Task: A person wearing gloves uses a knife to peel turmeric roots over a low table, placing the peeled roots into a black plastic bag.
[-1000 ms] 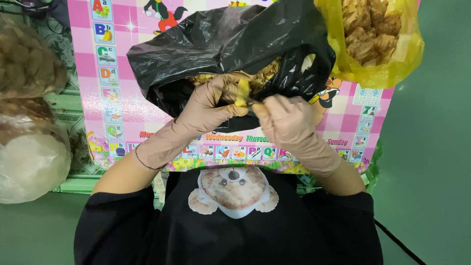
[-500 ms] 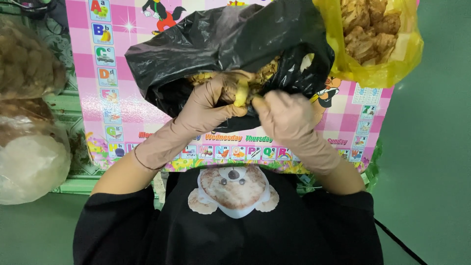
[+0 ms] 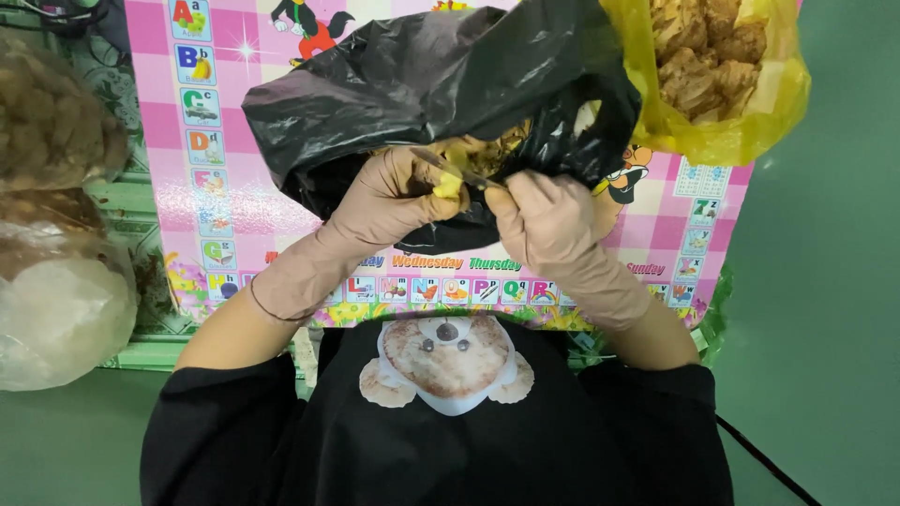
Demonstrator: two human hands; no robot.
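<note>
Your gloved hands work a small yellow piece over the crumpled black plastic bag (image 3: 441,103).

Your left hand (image 3: 389,201) pinches the yellow piece (image 3: 450,184) at the bag's mouth — scraps can drop in — while your right hand (image 3: 544,220) grips a thin blade (image 3: 450,167) against it.

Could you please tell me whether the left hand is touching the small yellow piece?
Touching: the head view shows the left hand pinching the yellow piece with its fingertips.

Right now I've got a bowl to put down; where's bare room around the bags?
Bare green floor right of the pink mat. Crowded: the black bag and yellow bag cover the mat's top, clear bags line its left.
</note>
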